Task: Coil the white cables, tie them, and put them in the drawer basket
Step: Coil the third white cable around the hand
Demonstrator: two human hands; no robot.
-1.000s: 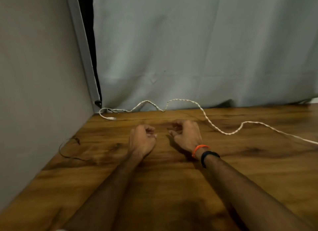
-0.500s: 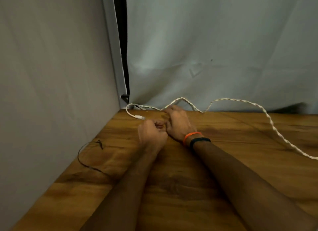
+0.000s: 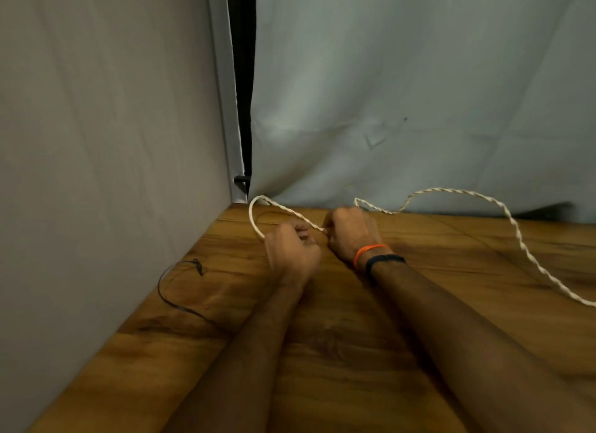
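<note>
Grey fabric sheeting [image 3: 419, 93] is hanging behind a wooden table [image 3: 354, 352], with a pale panel [image 3: 96, 142] closing off the left side. Both forearms are reaching toward the far left corner of the table.

The white cable [image 3: 512, 221], a twisted pair, is lying along the back edge. One end is forming a single loop by the corner; the rest is snaking off to the right and leaving the view. The left hand [image 3: 292, 253] is curling closed around the cable at the near side of that loop. The right hand [image 3: 350, 231], wearing an orange band [image 3: 367, 251] and a dark band [image 3: 385, 261] at the wrist, is pinching the cable just beside it. The two hands are nearly touching.

Coiling is, in my judgement, only beginning: one loop is standing and most of the length is lying loose.

Risks noted:
- The long free run may be dragging across the table and kinking as it is drawn in, since the twist is already holding it in waves.
- The lone loop could be springing open if either hand eases its hold.
- A thin black wire [image 3: 174, 290] is lying near the left forearm, apart from the cable; it could be getting swept up.

No drawer basket or other container is showing, so its contents cannot be reported.
</note>
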